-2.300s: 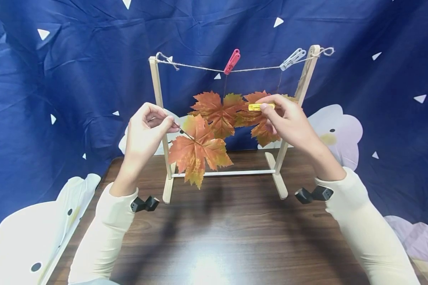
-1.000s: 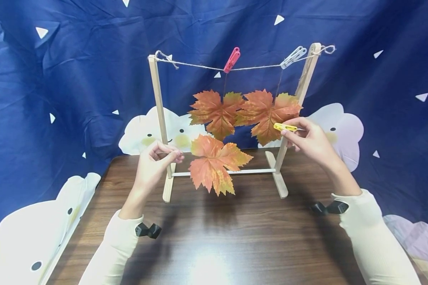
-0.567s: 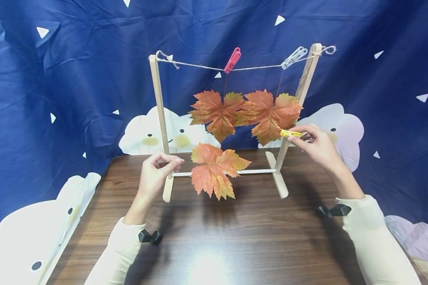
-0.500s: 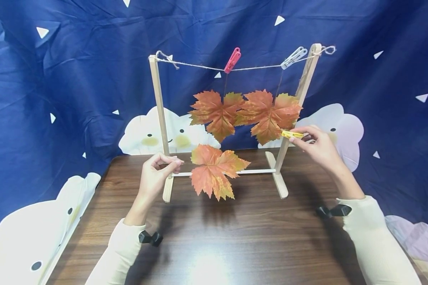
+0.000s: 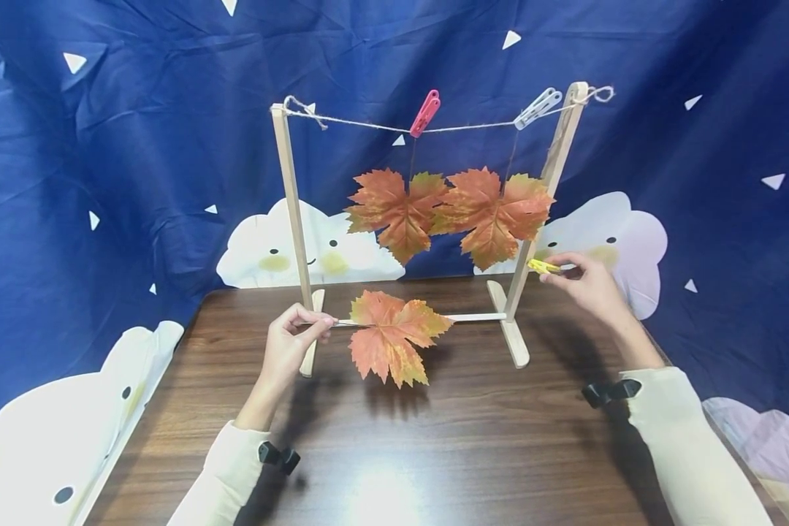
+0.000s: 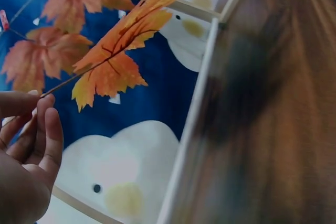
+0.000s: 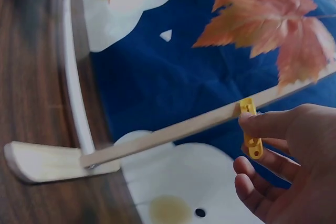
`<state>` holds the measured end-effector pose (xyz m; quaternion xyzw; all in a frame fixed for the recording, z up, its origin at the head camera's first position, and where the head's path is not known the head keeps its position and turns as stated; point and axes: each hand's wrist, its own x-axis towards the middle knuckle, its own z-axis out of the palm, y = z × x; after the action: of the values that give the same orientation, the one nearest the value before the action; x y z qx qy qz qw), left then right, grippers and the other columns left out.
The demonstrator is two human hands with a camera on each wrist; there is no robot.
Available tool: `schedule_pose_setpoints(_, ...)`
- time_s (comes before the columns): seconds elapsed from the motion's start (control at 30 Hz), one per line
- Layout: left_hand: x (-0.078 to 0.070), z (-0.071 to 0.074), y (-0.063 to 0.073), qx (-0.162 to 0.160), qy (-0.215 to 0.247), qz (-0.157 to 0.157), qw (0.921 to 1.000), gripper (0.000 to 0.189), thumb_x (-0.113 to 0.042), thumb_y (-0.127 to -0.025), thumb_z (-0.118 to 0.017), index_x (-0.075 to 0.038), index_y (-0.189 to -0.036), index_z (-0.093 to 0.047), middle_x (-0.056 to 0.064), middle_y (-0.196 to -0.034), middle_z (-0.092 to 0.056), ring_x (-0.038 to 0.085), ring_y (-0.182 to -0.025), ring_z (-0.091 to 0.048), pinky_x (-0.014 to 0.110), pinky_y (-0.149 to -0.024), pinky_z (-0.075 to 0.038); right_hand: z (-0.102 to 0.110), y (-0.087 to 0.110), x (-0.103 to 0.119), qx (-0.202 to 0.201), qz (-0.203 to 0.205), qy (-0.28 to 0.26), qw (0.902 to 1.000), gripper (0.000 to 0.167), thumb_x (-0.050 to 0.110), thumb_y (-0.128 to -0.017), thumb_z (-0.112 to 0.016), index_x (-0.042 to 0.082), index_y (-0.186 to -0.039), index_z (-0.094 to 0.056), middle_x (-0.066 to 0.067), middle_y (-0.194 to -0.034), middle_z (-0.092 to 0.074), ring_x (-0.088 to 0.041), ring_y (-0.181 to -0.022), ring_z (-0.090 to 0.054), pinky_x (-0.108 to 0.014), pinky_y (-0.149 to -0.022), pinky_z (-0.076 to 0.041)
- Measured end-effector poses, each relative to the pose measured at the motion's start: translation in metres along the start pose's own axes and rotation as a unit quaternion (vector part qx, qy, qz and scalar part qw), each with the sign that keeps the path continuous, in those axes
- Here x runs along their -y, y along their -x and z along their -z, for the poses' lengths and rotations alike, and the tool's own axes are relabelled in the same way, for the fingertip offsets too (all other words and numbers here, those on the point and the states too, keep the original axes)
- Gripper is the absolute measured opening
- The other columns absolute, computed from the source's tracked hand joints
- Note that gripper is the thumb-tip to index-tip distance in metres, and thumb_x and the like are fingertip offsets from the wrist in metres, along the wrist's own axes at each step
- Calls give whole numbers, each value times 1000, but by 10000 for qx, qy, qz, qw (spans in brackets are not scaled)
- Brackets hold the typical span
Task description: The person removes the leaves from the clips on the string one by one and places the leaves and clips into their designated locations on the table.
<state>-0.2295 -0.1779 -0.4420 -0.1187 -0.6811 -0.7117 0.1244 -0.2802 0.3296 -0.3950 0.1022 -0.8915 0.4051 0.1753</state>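
Note:
My left hand [image 5: 297, 338] pinches the thin stem of an orange maple leaf [image 5: 392, 335], holding it just above the table in front of the wooden rack [image 5: 286, 197]. In the left wrist view the same leaf [image 6: 118, 51] sticks out from my fingers [image 6: 44, 129]. My right hand [image 5: 581, 281] pinches a yellow clothespin [image 5: 543, 266] beside the rack's right post; the right wrist view shows the clothespin [image 7: 250, 127] in my fingers [image 7: 268, 124]. Two more leaves [image 5: 447, 212] hang from the twine by a pink clothespin [image 5: 425, 113] and a white clothespin [image 5: 538, 108].
The rack stands at the back of a dark wooden table [image 5: 434, 438]. A blue cloth backdrop [image 5: 138, 146] with white cloud cutouts [image 5: 269, 252] surrounds the table. More cloud shapes [image 5: 52, 438] sit at the left edge.
Both hands have come down. The left hand lowered the loose leaf from mid-rack height to near the table. The right hand carried the yellow clothespin down and to the right, past the right post.

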Motion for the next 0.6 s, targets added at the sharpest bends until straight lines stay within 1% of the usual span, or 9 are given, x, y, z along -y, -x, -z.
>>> schedule_pose_setpoints(0.1, 12, 1, 4, 3, 10, 166, 9999, 16, 9, -92, -74, 11, -89, -59, -7, -90, -82, 11, -72, -75, 25, -68, -64, -4, 2, -12, 93, -164, 112, 9998, 34, 5, -92, -81, -9, -121, -70, -32, -117, -72, 10, -78, -58, -7, -66, -46)
schedule_pose_setpoints(0.27, 28, 1, 10, 38, 101, 375, 9992, 19, 8, -92, -75, 14, -91, -57, 0, -93, -83, 11, -73, -74, 30, -70, -65, -7, 8, -27, 196, -373, 419, 9982, 35, 12, -94, -80, -5, -124, -72, -30, -118, -74, 9, -83, -57, -7, -70, -44)
schedule_pose_setpoints(0.37, 35, 0, 13, 52, 152, 414, 9990, 19, 8, -93, -74, 15, -91, -57, 1, -93, -83, 11, -72, -73, 31, -69, -65, -9, 11, -37, 195, -577, 613, 9963, 34, 16, -94, -80, -1, -123, -73, -28, -113, -76, 7, -81, -58, -12, -70, -46)
schedule_pose_setpoints(0.43, 39, -1, 15, 57, 167, 455, 9988, 17, 8, -93, -74, 14, -92, -58, 0, -92, -82, 12, -72, -73, 29, -68, -64, -10, 12, -44, 196, -704, 727, 9947, 33, 17, -94, -81, 1, -122, -74, -27, -110, -77, 2, -81, -60, -19, -71, -47)
schedule_pose_setpoints(0.5, 43, -2, 16, 90, 157, 494, 9986, 15, 8, -93, -74, 13, -93, -60, -1, -91, -82, 13, -72, -73, 27, -68, -63, -12, 13, -51, 223, -790, 841, 9931, 33, 18, -94, -81, 2, -121, -74, -27, -106, -78, -5, -80, -65, -25, -71, -48)
schedule_pose_setpoints(0.6, 48, -3, 18, 114, 127, 573, 9982, 13, 9, -93, -73, 12, -93, -61, 0, -91, -82, 13, -71, -73, 26, -67, -63, -16, 15, -63, 298, -847, 982, 9911, 32, 16, -93, -81, 1, -120, -74, -28, -106, -78, -22, -82, -73, -33, -72, -49)
